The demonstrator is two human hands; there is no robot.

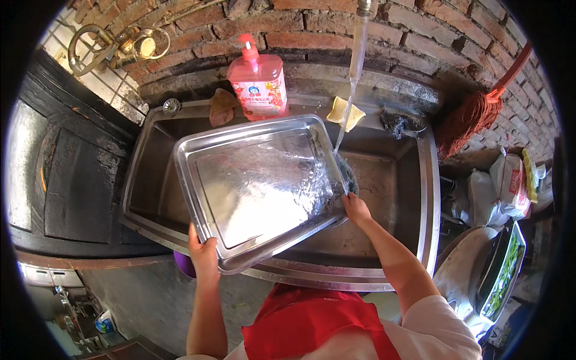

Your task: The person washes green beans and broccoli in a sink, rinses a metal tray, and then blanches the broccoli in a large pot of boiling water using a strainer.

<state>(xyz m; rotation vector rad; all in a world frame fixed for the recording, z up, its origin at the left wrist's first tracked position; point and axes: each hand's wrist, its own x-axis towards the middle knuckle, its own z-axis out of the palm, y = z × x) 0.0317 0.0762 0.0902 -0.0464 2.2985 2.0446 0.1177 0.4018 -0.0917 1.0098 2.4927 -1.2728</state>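
Observation:
A shallow rectangular metal tray (252, 180) is held tilted above the stainless steel sink (429, 216). My left hand (203, 256) grips its near left corner, thumb over the rim. On the right rim, my right hand (357, 209) holds the tray. Water (345, 121) runs from a hose-like spout (359, 47) down to the tray's right edge, and a wet sheet with ripples lies over the tray's right part. Partly hidden behind that edge is a round, dark greenish thing (348, 173) in the basin; I cannot tell what it is.
Along the sink's back ledge stand a pink pump bottle (258, 85), a sink strainer (171, 107), a brownish cloth or sponge (222, 107), a yellowish sponge (345, 113) and a dark scouring pad (398, 122). A red mop (472, 117) leans right, near plastic bags (499, 189). A blackened stove (85, 180) stands left.

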